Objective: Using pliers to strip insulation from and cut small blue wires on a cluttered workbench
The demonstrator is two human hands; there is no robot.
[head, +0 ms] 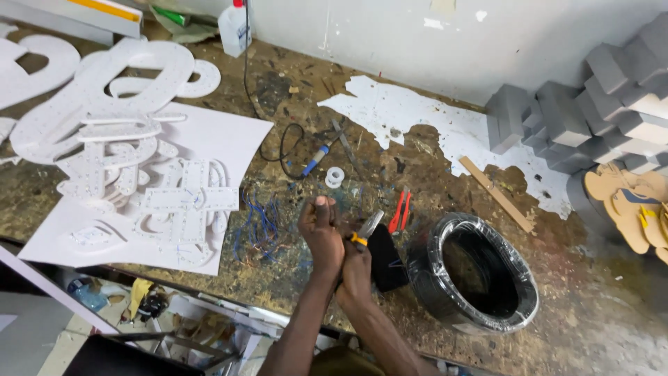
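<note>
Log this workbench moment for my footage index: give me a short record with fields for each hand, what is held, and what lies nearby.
left hand: raised in a fist, fingers closed, apparently on thin wire too small to make out
right hand: gripping pliers with yellow on the handle, jaws pointing up and right
right of hands: black wire coil, wrapped in clear film
behind pliers: red-handled cutter
left of hands: blue wire scraps, white cut-out letters
surface: worn workbench
</note>
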